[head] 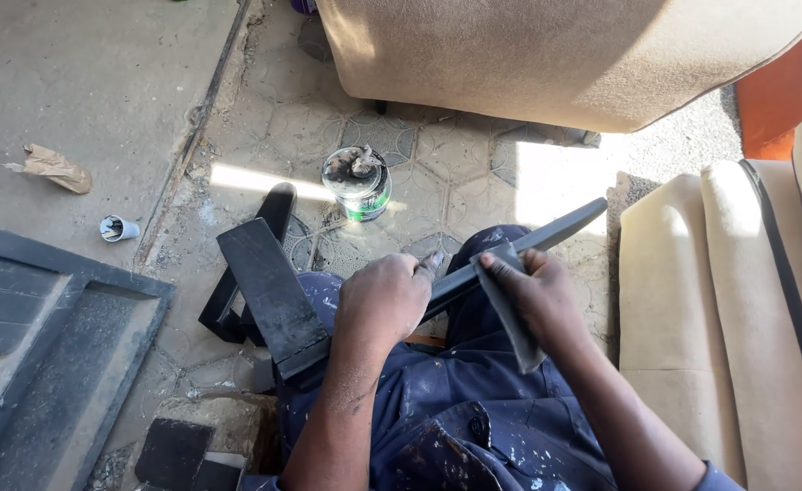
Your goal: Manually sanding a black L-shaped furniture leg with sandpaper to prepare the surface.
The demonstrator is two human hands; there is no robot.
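A long dark grey strip (560,229) lies across my lap, reaching up to the right. My left hand (385,298) grips the strip near its middle, fingers curled over it. My right hand (533,289) presses a folded dark grey sheet (515,318), like sandpaper, against the strip just beside the left hand. A flat dark grey panel piece (269,282) rests against my left knee. I wear blue overalls (456,409) spotted with paint.
An open tin (358,182) with grey paste stands on the patterned tile floor ahead. A beige cushioned seat (556,55) is behind it, beige cushions (692,300) at right. A dark panel (46,336) lies at left, with crumpled paper (55,168) and a small cup (117,228) beyond.
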